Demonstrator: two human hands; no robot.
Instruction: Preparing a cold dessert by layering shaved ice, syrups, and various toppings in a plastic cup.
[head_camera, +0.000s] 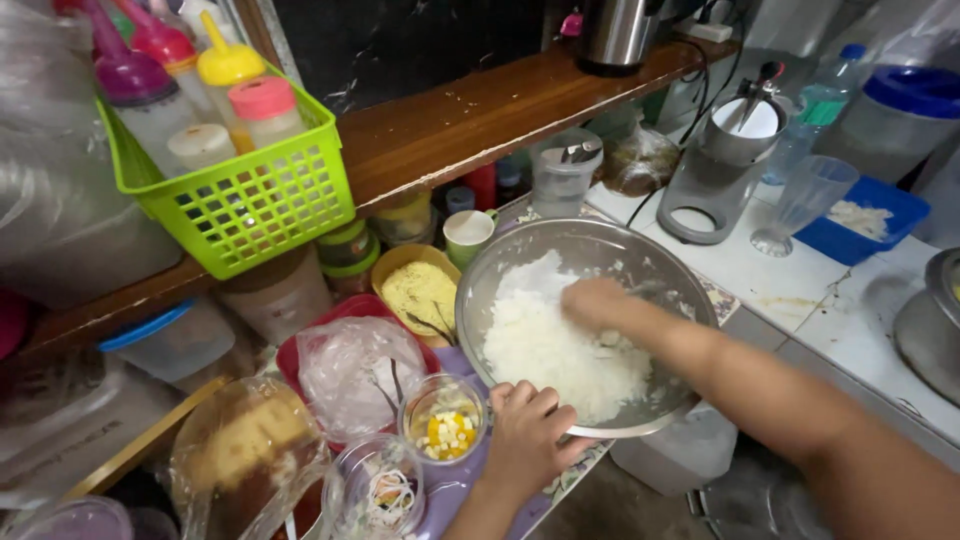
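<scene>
Left hand (525, 435) grip clamped on steel bowl (640, 255) rim — right hand (592, 300) fingers together, in white rice (550, 350).

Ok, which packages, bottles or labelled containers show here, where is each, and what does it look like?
Squeeze bottles: in green basket upper left; purple, red, yellow, pink caps.
Water bottle: upper right, clear, blue cap.
Lidded tub: under shelf, left; clear, blue lid.
Plastic bag: left of steel bowl, clear.
No screens seen.

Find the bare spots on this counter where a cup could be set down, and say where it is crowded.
Free: the white tiled counter between the steel bowl of rice, the grey appliance base and the blue tray. Crowded: left of the bowl, where the yellow dish, bagged red bowl and small glass cups touch.
</scene>
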